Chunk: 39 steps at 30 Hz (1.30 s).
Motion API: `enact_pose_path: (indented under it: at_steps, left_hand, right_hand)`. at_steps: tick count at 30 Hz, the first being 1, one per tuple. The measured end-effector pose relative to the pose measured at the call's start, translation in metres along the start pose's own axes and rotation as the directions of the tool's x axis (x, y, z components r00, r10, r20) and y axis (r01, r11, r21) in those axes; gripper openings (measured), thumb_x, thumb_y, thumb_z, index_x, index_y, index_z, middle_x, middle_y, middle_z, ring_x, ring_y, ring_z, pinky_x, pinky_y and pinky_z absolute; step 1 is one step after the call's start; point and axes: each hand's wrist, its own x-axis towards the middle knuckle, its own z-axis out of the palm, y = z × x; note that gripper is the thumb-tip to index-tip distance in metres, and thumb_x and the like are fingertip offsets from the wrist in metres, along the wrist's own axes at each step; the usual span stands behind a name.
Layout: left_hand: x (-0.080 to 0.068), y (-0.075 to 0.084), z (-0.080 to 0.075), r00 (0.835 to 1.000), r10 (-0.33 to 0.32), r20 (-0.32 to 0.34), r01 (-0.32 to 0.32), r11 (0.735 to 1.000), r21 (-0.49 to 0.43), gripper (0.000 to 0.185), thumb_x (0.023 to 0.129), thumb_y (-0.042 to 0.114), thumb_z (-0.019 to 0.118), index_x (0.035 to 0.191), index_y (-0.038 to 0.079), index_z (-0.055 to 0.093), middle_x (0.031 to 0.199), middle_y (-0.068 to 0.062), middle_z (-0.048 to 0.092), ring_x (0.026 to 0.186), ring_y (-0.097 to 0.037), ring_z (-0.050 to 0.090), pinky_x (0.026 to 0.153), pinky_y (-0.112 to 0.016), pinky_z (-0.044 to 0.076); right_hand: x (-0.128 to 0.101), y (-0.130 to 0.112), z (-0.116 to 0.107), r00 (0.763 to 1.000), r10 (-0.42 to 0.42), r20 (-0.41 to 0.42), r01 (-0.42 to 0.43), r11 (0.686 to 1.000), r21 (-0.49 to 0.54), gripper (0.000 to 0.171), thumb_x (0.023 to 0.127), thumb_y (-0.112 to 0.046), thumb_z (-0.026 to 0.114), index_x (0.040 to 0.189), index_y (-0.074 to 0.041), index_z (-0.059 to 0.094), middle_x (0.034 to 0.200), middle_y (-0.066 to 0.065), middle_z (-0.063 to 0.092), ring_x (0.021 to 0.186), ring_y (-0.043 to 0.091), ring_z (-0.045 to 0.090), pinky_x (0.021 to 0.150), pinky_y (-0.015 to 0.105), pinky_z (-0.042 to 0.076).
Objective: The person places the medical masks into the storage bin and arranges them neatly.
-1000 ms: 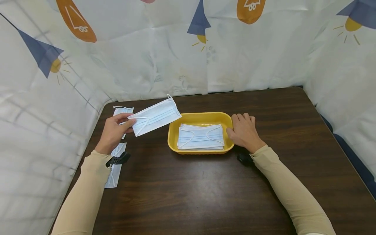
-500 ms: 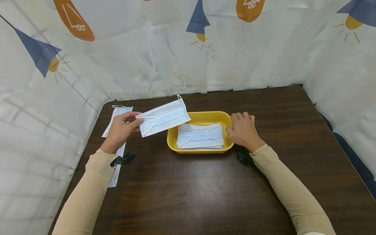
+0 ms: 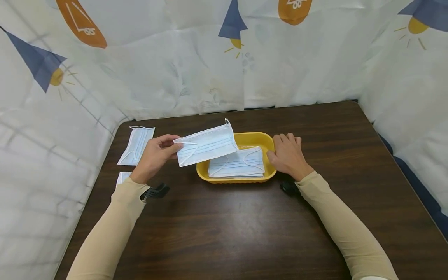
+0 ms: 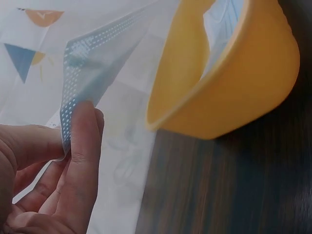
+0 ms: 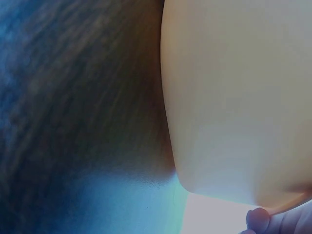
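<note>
In the head view my left hand [image 3: 156, 156] pinches one end of a pale blue face mask [image 3: 206, 144] between thumb and fingers. The mask is tilted, and its far end hangs over the left part of a yellow tray [image 3: 254, 137]. Inside the tray lies a stack of face masks [image 3: 241, 163], partly covered by the held one. My right hand [image 3: 288, 157] grips the tray's right end, its thumb at the rim. The left wrist view shows the pinched mask [image 4: 90, 68] edge-on, apart from the tray wall [image 4: 253, 78]. A fingertip [image 5: 257, 220] touches the rim in the right wrist view.
Another face mask [image 3: 137, 146] lies at the table's back left. Nearer, a further mask [image 3: 122, 177] is mostly hidden by my left forearm. The brown table [image 3: 238, 229] has white printed curtains [image 3: 157, 77] along its back and sides.
My left hand has carried the mask rightward, from beside the tray to over its left part. The mask at the back left has come into fuller view. The right hand stays on the tray.
</note>
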Motion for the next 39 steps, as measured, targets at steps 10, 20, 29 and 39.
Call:
enact_pose_path:
  at_steps: [10, 20, 29, 39]
  left_hand:
    - [0.002, 0.002, 0.017, 0.999, -0.018, 0.05, 0.017, 1.0, 0.022, 0.04, 0.098, 0.019, 0.069, 0.132, -0.001, 0.064, 0.117, -0.017, 0.067, 0.086, -0.005, 0.071, 0.079, -0.032, 0.064]
    - [0.003, 0.007, 0.029, 0.993, -0.049, 0.108, 0.042, 0.997, 0.066, 0.038, 0.098, 0.02, 0.069, 0.132, 0.003, 0.065, 0.124, -0.021, 0.067, 0.09, -0.01, 0.071, 0.088, -0.045, 0.063]
    - [0.006, 0.009, 0.037, 0.984, -0.066, 0.168, 0.053, 0.996, 0.077, 0.041, 0.098, 0.02, 0.07, 0.134, 0.003, 0.063, 0.126, -0.021, 0.069, 0.095, -0.012, 0.072, 0.086, -0.041, 0.063]
    - [0.01, 0.015, 0.047, 0.976, -0.061, 0.208, 0.049, 0.997, 0.058, 0.039, 0.097, 0.016, 0.071, 0.131, 0.0, 0.065, 0.125, -0.023, 0.069, 0.092, -0.013, 0.069, 0.075, -0.026, 0.062]
  right_hand:
    - [-0.002, -0.005, 0.0, 1.0, -0.009, -0.007, 0.009, 1.0, -0.004, 0.025, 0.094, -0.026, 0.046, 0.099, -0.004, 0.057, 0.086, 0.011, 0.053, 0.087, 0.033, 0.039, 0.088, 0.053, 0.028]
    - [-0.003, -0.009, -0.001, 1.0, 0.005, 0.009, -0.005, 1.0, -0.002, 0.029, 0.094, -0.027, 0.048, 0.105, -0.003, 0.058, 0.093, 0.012, 0.057, 0.091, 0.034, 0.041, 0.091, 0.054, 0.028]
    - [-0.002, -0.012, 0.001, 1.0, 0.006, 0.006, -0.006, 1.0, -0.007, 0.028, 0.093, -0.028, 0.048, 0.104, -0.004, 0.058, 0.091, 0.011, 0.056, 0.091, 0.033, 0.041, 0.092, 0.053, 0.029]
    - [-0.003, -0.014, -0.001, 1.0, -0.008, -0.004, 0.008, 1.0, -0.007, 0.024, 0.092, -0.026, 0.046, 0.098, -0.005, 0.055, 0.086, 0.01, 0.053, 0.089, 0.033, 0.04, 0.089, 0.053, 0.028]
